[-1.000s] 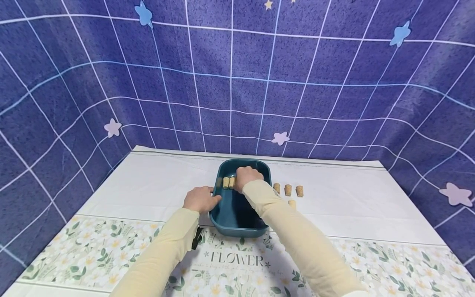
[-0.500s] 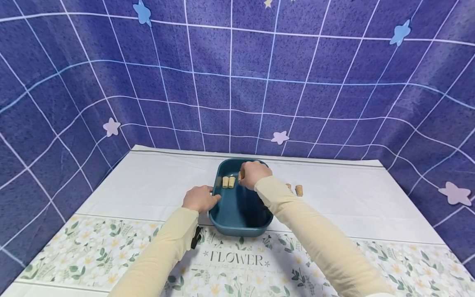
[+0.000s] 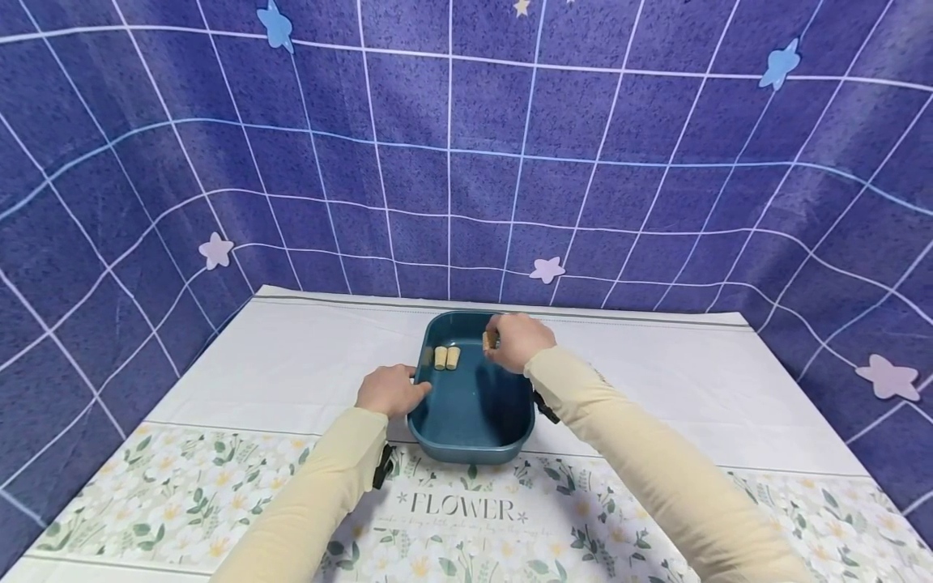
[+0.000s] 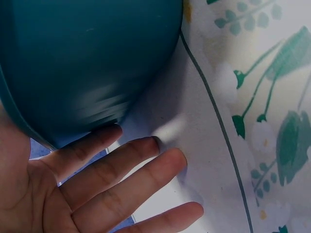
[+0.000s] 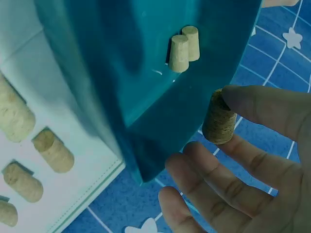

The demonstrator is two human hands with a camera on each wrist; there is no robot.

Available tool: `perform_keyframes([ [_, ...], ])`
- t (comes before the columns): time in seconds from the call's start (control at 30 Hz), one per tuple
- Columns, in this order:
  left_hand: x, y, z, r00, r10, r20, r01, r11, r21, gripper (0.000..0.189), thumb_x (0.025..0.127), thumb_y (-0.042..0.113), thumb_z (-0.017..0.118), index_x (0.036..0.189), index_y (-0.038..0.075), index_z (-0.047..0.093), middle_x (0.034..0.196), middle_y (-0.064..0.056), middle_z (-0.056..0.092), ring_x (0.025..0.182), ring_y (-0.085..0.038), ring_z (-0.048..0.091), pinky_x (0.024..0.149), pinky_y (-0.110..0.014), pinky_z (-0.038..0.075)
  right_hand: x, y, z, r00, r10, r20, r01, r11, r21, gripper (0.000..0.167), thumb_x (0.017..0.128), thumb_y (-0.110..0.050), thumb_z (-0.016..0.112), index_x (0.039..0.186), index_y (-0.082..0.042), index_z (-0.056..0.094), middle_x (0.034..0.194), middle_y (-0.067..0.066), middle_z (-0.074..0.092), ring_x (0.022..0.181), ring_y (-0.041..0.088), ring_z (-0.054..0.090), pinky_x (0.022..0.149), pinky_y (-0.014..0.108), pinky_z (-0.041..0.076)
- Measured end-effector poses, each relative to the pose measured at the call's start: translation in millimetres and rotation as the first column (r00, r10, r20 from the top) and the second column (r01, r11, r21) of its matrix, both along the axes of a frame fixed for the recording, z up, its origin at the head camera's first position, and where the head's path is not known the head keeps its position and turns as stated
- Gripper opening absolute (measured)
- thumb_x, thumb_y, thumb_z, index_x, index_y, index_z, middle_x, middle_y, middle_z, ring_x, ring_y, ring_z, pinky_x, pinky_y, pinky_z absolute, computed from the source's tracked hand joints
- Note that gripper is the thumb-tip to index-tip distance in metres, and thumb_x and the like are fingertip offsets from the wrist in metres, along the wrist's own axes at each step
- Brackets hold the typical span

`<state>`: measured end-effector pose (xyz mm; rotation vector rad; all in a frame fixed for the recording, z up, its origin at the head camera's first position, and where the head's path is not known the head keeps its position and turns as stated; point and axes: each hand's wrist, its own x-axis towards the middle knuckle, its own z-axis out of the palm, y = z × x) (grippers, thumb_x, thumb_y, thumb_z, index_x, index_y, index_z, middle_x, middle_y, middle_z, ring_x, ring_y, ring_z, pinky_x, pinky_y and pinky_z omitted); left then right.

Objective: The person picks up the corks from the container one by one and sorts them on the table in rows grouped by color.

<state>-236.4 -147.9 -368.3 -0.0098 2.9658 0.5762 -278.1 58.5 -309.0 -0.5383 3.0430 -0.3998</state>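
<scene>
In the head view, a dark teal rectangular tub (image 3: 470,417) stands on the table. My left hand (image 3: 389,390) holds its left wall, thumb over the rim. The left wrist view has the fingers (image 4: 129,187) spread along the outside, and the tub hides the thumb. My right hand (image 3: 521,344) pinches a brown cork stopper (image 5: 219,119) between thumb and finger over the tub's far right part. Two pale cork stoppers (image 5: 180,53) stand side by side inside the tub near its far left.
Several more cork stoppers (image 5: 53,149) lie on the white table surface right of the tub; the right arm covers them in the head view. A blue curtain (image 3: 488,194) with grid lines and stars hangs behind the table. Floral cloth (image 3: 219,502) covers the front.
My right hand has moved to the right, away from the two corks in the tub, carrying a cork. Its arm now covers the corks on the table. My left hand stays on the tub.
</scene>
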Motion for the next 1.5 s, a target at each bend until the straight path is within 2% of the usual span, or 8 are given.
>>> perform_keyframes([
  [0.2, 0.5, 0.2, 0.8, 1.000, 0.006, 0.002, -0.006, 1.000, 0.005, 0.043, 0.099, 0.029, 0.057, 0.131, 0.001, 0.068, 0.107, -0.019, 0.074, 0.096, -0.035, 0.070, 0.087, -0.049, 0.054, -0.9, 13.5, 0.7, 1.000, -0.013, 0.014, 0.013, 1.000, -0.008, 0.018, 0.093, -0.025, 0.075, 0.105, -0.013, 0.072, 0.110, 0.008, 0.071, 0.085, 0.023, 0.062, 0.075, 0.041, 0.052],
  [0.4, 0.8, 0.6, 1.2, 1.000, 0.008, 0.005, -0.008, 1.000, 0.004, 0.044, 0.100, 0.029, 0.057, 0.131, 0.000, 0.067, 0.106, -0.018, 0.074, 0.093, -0.033, 0.070, 0.086, -0.048, 0.054, 0.7, 27.4, 2.2, 1.000, -0.017, 0.026, 0.018, 1.000, -0.012, 0.034, 0.093, -0.026, 0.076, 0.123, -0.011, 0.071, 0.101, 0.009, 0.071, 0.085, 0.023, 0.063, 0.076, 0.042, 0.053],
  [0.53, 1.1, 0.5, 1.0, 1.000, 0.012, 0.005, -0.012, 1.000, 0.009, 0.043, 0.100, 0.029, 0.057, 0.131, 0.000, 0.067, 0.101, -0.017, 0.074, 0.089, -0.031, 0.069, 0.084, -0.047, 0.054, 0.9, 37.6, 1.0, 1.000, -0.015, 0.012, 0.015, 1.000, -0.021, 0.024, 0.091, -0.023, 0.077, 0.111, -0.010, 0.071, 0.093, 0.008, 0.069, 0.083, 0.024, 0.063, 0.075, 0.043, 0.053],
  [0.67, 1.7, 0.4, 1.0, 1.000, 0.012, 0.003, -0.012, 1.000, 0.007, 0.043, 0.099, 0.029, 0.057, 0.130, 0.000, 0.068, 0.091, -0.013, 0.074, 0.081, -0.027, 0.067, 0.080, -0.045, 0.054, 1.0, 48.1, -0.9, 1.000, -0.021, -0.001, 0.021, 0.999, -0.041, 0.019, 0.090, -0.019, 0.077, 0.105, -0.010, 0.071, 0.102, 0.011, 0.070, 0.089, 0.026, 0.065, 0.077, 0.045, 0.053],
  [0.83, 2.0, 0.7, 1.0, 1.000, 0.015, 0.004, -0.015, 1.000, 0.005, 0.043, 0.099, 0.029, 0.057, 0.130, 0.001, 0.068, 0.091, -0.013, 0.073, 0.079, -0.026, 0.066, 0.079, -0.045, 0.054, -1.0, 62.7, -5.2, 1.000, -0.014, -0.016, 0.013, 0.999, -0.046, 0.031, 0.090, -0.017, 0.075, 0.119, -0.006, 0.070, 0.107, 0.015, 0.070, 0.094, 0.030, 0.066, 0.080, 0.047, 0.054],
  [1.1, 2.8, 0.8, 0.4, 1.000, 0.016, 0.000, -0.016, 1.000, 0.012, 0.042, 0.099, 0.028, 0.057, 0.130, 0.001, 0.068, 0.090, -0.013, 0.074, 0.078, -0.026, 0.066, 0.078, -0.044, 0.054, -2.6, 87.5, -9.5, 1.000, -0.028, -0.001, 0.028, 0.999, -0.041, 0.043, 0.091, -0.015, 0.074, 0.130, -0.002, 0.065, 0.109, 0.017, 0.069, 0.098, 0.033, 0.066, 0.084, 0.049, 0.053],
  [1.37, 2.6, 1.2, -0.6, 1.000, 0.009, -0.010, -0.009, 1.000, 0.010, 0.041, 0.099, 0.028, 0.057, 0.128, 0.001, 0.070, 0.093, -0.014, 0.074, 0.079, -0.026, 0.066, 0.081, -0.046, 0.054, -2.4, 109.5, -12.6, 0.999, -0.030, -0.014, 0.029, 0.999, -0.042, 0.041, 0.089, -0.011, 0.073, 0.128, 0.001, 0.065, 0.107, 0.020, 0.069, 0.096, 0.034, 0.066, 0.084, 0.050, 0.052],
  [1.5, 2.4, 1.6, -0.1, 1.000, 0.008, -0.008, -0.008, 1.000, 0.013, 0.041, 0.099, 0.028, 0.057, 0.128, 0.001, 0.070, 0.091, -0.013, 0.074, 0.079, -0.026, 0.066, 0.079, -0.046, 0.054, -2.1, 119.8, -16.4, 0.999, -0.050, 0.012, 0.051, 0.998, -0.046, 0.043, 0.090, -0.011, 0.073, 0.130, 0.002, 0.064, 0.109, 0.021, 0.069, 0.099, 0.036, 0.065, 0.084, 0.051, 0.052],
])
